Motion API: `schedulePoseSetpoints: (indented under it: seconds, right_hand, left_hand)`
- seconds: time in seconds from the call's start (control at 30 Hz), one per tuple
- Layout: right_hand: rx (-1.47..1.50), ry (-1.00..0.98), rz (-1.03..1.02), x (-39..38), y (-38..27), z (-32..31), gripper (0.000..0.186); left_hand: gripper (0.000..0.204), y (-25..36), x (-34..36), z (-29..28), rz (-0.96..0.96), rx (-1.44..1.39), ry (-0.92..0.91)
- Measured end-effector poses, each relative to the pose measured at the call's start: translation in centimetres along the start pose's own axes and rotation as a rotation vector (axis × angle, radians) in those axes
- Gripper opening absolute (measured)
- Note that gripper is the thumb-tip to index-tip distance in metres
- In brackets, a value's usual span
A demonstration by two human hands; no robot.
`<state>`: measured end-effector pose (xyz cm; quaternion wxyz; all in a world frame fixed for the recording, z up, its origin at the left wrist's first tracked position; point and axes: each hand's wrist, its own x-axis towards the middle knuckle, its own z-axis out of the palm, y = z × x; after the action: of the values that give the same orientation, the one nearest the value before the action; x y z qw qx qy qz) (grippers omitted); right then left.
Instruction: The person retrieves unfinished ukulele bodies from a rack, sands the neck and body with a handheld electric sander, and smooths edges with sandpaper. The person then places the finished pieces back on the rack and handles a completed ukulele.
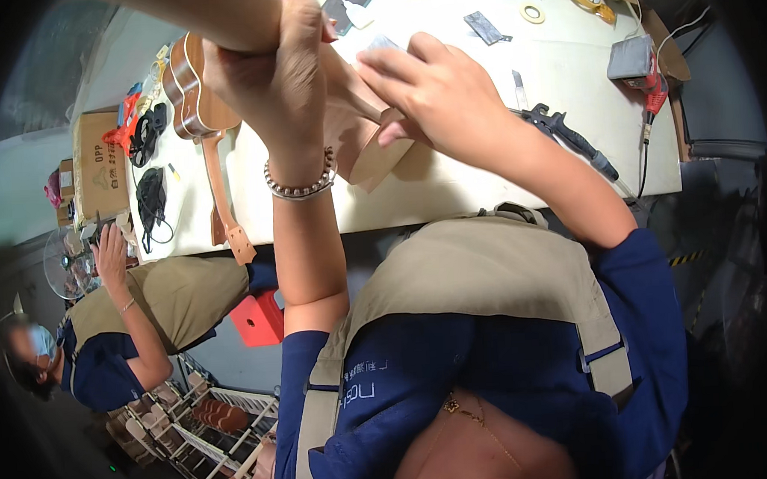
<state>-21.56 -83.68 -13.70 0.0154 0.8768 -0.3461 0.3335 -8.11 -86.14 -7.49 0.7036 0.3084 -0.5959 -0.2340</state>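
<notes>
Head view showed, over a white worktable (pixel 581 70), a pale wooden instrument body (pixel 376 158) that could knock the brown ukulele (pixel 190 85) if the left hand (pixel 270 86), wrapped round the body's upper end, slipped while the right hand (pixel 433 92) rested against it, fingers parted, near the worktable's front edge, with room rightward.

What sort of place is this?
Probably an instrument-making workshop: a wooden ukulele-like instrument lies on the white worktable, a red corded power tool is at the table's right end, and rounded brown pieces line up lower left.
</notes>
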Motion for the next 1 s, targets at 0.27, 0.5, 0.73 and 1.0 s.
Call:
schedulePoseSetpoints:
  seconds: [0.27, 0.5, 0.73, 1.0]
  right_hand:
    - [0.013, 0.036, 0.052, -2.7, -0.5, -5.0, 0.051]
    - [0.032, 0.038, -0.053, -0.8, -0.6, -0.4, 0.051]
    - [-0.033, -0.014, -0.069, 0.8, -0.2, -0.2, 0.047]
    - [-0.036, 0.002, -0.041, 1.4, -0.1, 0.0, 0.063]
  left_hand:
    - [0.013, -0.2, 0.3, -1.5, 0.014, -0.005, -0.013]
    - [0.013, -0.3, 0.3, -1.2, -0.029, 0.007, 0.021]
    - [0.015, -1.1, 1.1, -1.5, -0.031, -0.013, 0.03]
    - [0.014, -0.9, 0.7, -1.0, -0.023, 0.017, -0.001]
